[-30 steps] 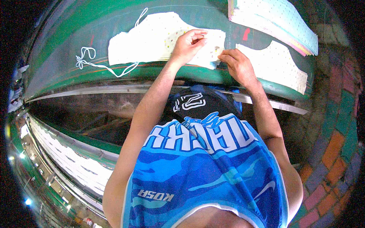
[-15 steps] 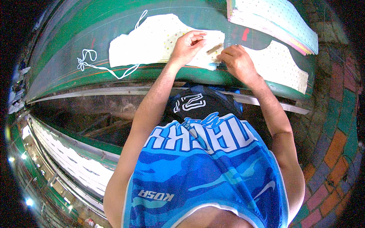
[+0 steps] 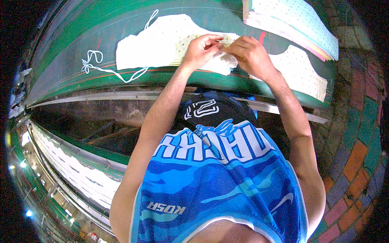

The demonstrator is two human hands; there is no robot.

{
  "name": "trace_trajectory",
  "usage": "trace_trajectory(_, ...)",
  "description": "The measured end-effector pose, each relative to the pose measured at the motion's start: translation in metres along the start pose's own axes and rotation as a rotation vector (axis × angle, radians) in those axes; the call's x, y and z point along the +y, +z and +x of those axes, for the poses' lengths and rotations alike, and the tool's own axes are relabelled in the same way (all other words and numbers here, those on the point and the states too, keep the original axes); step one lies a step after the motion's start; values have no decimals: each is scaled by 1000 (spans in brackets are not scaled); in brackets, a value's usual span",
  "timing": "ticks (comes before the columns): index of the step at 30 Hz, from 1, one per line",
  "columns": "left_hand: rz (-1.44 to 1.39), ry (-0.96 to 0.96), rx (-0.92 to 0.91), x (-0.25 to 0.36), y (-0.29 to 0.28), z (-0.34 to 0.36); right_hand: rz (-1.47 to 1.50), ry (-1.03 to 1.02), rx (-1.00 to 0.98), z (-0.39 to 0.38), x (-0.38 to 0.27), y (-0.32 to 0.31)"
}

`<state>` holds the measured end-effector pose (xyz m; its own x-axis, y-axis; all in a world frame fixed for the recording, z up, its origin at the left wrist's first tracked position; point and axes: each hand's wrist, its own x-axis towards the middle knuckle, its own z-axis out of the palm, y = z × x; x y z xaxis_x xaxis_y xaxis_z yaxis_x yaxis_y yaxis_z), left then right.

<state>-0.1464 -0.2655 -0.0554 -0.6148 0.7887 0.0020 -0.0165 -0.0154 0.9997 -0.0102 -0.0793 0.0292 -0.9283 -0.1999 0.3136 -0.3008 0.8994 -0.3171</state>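
While the left hand (image 3: 199,52) bears on the right-hand part of a stack of white, dotted cut fabric pieces (image 3: 152,42), the right hand (image 3: 252,56) reaches over that same end from the other side, its fingertips almost meeting those of the left. The left fingers are curled with the thumb drawn toward them, and the right fingers bunch together; whether either pinches a layer of cloth cannot be told, since the fingers hide the contact. The stack lies flat on the green tabletop (image 3: 87,40), near its front edge, with white cord (image 3: 117,75) showing on both its near and far sides. Just right of it lies a similar dotted fabric piece (image 3: 302,67), and beyond that a thicker pile of pale, dotted fabric (image 3: 293,22). The step in hand looks like fingering the layers at the stack's narrow right end, where the lower corner seems ruffled. The next move probably calls for a light fingertip pinch there, with the left hand steadying the remaining layers.
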Motion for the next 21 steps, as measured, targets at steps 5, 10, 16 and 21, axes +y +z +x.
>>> trace_trajectory(5,-242,-48,-60,5,-9,-3,-64,-33,77,14,6,15)
trace_trajectory(10,-132,27,43,2,4,2,-128,59,169,15,14,29)
trace_trajectory(16,-60,91,58,-23,-6,2,40,161,182,-13,16,23)
trace_trajectory(21,141,189,35,-12,-6,0,193,154,6,-48,8,27)
